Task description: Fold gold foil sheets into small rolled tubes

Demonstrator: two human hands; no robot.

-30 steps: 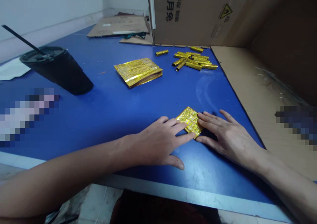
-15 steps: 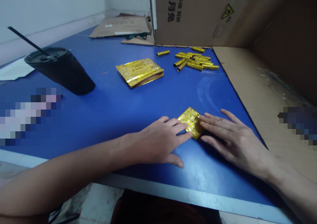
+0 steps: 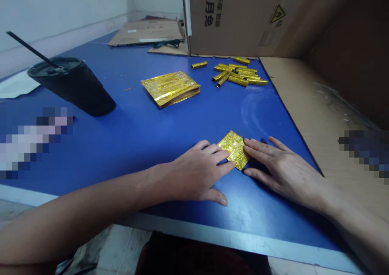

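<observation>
Gold foil square (image 3: pixel 233 142) lies toward the blue table's (image 3: pixel 182 129) front-right corner — left hand (image 3: pixel 199 173) and right hand (image 3: pixel 284 167) unclenched, fingertips on its sides. Apparently a fold-flattening step; next calls for even pressure along one edge.

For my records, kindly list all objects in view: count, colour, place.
Flat square: 1, gold, front
Packet: 1, gold, centre
Tubes: several, gold, far end
Cup with straw: 1, black, left
Sheet: 1, white, left edge
Flat cardboard: several, brown, far end
Cord: 1, dark green, far end
Standing cardboard: count unclear, brown, behind tubes
Table: 1, blue, below
Pixelated patches: 2, mixed, both sides
Left hand: 1, bare, on square
Right hand: 1, bare, at square's corner
</observation>
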